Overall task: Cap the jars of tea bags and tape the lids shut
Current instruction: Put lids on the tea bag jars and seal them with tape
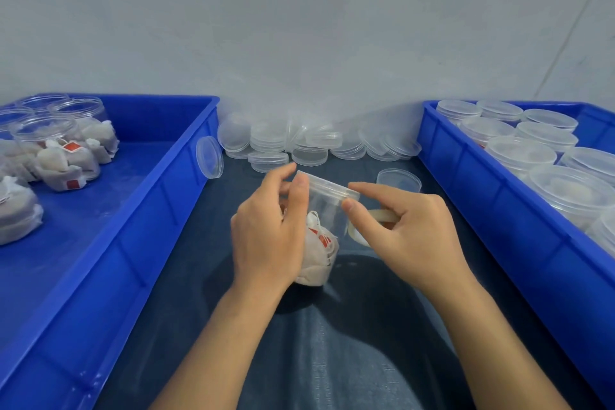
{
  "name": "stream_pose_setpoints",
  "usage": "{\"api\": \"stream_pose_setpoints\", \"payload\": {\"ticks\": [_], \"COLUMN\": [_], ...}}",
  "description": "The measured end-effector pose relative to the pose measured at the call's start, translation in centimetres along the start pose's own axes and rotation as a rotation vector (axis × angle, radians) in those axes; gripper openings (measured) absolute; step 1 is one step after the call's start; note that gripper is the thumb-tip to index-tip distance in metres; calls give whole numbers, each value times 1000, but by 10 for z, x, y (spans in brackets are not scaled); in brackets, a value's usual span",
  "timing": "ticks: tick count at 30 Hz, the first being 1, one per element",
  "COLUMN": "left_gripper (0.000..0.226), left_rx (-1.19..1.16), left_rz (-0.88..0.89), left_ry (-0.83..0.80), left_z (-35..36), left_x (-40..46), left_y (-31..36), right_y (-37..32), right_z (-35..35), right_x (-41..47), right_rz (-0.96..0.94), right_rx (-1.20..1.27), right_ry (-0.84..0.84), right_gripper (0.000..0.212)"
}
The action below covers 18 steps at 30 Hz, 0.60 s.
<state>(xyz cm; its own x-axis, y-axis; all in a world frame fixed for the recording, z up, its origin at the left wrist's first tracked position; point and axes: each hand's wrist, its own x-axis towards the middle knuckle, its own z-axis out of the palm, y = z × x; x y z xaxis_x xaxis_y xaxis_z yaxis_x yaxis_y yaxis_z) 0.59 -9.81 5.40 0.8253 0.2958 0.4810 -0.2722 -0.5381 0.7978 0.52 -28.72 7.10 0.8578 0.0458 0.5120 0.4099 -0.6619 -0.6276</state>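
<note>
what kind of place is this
Probably a small packing station: a left blue bin of uncapped tea-bag jars, a heap of loose lids, and a right blue bin of capped jars.

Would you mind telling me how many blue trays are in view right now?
2. One blue tray sits on the left, holding uncapped jars of tea bags; the other blue tray sits on the right, holding capped jars. Both run past the picture's edge, so more may be hidden.

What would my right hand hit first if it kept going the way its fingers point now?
The right hand points left and slightly away, its fingertips already at the lid of the jar that the left hand holds. So it would meet that lid rim first, as far as depth shows.
</note>
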Motion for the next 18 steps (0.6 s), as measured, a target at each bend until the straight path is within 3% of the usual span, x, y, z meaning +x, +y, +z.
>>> {"api": "stream_pose_setpoints", "payload": {"ticks": [6, 12, 18], "left_gripper": [71, 66, 70], "left_rx": [-71, -162, -165], "left_rz": [-66, -69, -47], "left_ry": [-152, -115, -90], "left_z": [7, 4, 7], "left_x": [-1, 4, 3], "left_y": [0, -7, -10], "right_y": [-8, -4, -3], "right_z": [6, 0, -4], "right_x": [-4, -3, -2], "right_rz": [-77, -101, -162], "right_rx": [-44, 61, -32], "right_ry": [4, -156, -26], "right_gripper": [23, 30, 32]}}
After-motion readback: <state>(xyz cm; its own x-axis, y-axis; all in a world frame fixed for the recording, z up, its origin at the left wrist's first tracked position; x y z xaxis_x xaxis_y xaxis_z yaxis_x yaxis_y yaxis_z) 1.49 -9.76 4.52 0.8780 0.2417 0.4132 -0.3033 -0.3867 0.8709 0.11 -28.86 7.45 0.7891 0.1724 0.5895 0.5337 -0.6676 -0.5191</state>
